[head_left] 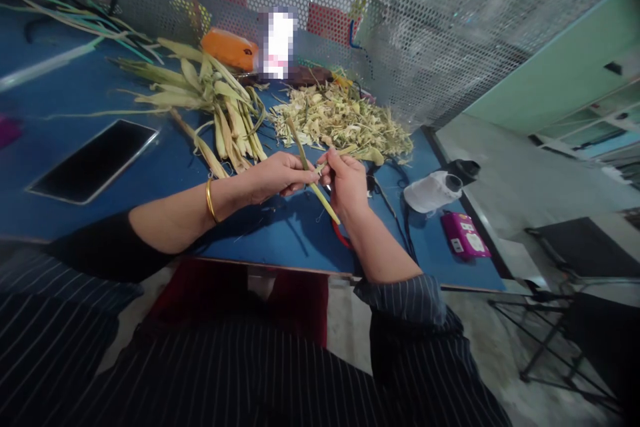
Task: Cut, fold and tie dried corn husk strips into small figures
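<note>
A thin yellow-green stalk [323,199] slants through the fingers of my left hand [283,175], which is closed on it. My right hand [347,183] meets the left fingertips, its thumb and fingers pinched on a small pale strip of plant that I cannot clearly make out. Just beyond both hands spreads a heap of pale plant scraps [340,117]. To the left lies a bundle of longer pale green stalks and leaves [233,123]. Partly hidden beside my right wrist is a curved red thing [341,235].
On the blue table [165,207] lies a dark-screened phone [95,160] at left. An orange pouch [227,50] and a bright blurred screen [280,40] stand at the back, before a perforated metal partition [445,33]. A white spool [430,193] and purple packet [465,235] sit at right.
</note>
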Motion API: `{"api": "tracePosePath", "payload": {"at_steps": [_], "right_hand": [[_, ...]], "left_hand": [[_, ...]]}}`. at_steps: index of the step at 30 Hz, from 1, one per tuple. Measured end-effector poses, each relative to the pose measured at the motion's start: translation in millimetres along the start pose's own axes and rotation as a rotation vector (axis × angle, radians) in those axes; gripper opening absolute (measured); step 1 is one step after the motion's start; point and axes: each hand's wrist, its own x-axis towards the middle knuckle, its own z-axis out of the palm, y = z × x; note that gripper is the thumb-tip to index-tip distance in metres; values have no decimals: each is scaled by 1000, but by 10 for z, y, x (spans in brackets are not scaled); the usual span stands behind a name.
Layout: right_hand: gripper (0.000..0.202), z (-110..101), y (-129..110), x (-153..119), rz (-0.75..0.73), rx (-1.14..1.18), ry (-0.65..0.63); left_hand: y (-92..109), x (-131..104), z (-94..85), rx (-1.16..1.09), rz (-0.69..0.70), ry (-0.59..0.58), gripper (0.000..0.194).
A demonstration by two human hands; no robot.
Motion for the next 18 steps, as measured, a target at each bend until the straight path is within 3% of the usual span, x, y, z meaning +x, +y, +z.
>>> {"api": "tracePosePath", "payload": {"at_steps": [6,10,15,18], "right_hand": [[58,-205,-44,164,39,-59,-60],[64,-293,-107,207,45,-160,-121],[26,-241,-93,110,-285,-563,-229],[21,-250,-69,113,-375,-655,-219]], "left_hand": [[24,43,-59,-134,-113,89,30],[11,89,-134,-236,-103,193,28],[-20,83,-110,-179,-50,272,28],[1,84,-122,-153,-91,239,36]]}}
